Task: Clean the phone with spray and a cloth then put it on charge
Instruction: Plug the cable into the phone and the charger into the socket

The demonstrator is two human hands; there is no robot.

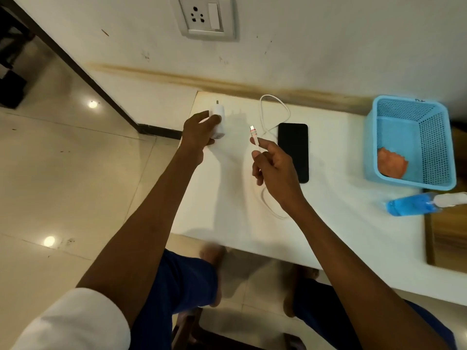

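A white charger plug is gripped in the left hand, fingers curled round its body and its pins pointed toward the wall, above the near-left corner of a white table. The connector end of a white cable is pinched between thumb and forefinger of the right hand, the remaining fingers loosely curled. The rest of the cable is seen looping along the table's far edge and again below the right wrist; part of its run is hidden by the hand. The black phone is laid flat, screen dark, on the table just beside the right hand. A blue perforated basket is set at the table's right end, with an orange cloth bunched in its near corner. A blue spray bottle is laid on its side in front of the basket, its white nozzle cut off by the frame edge. A wall socket is mounted above.
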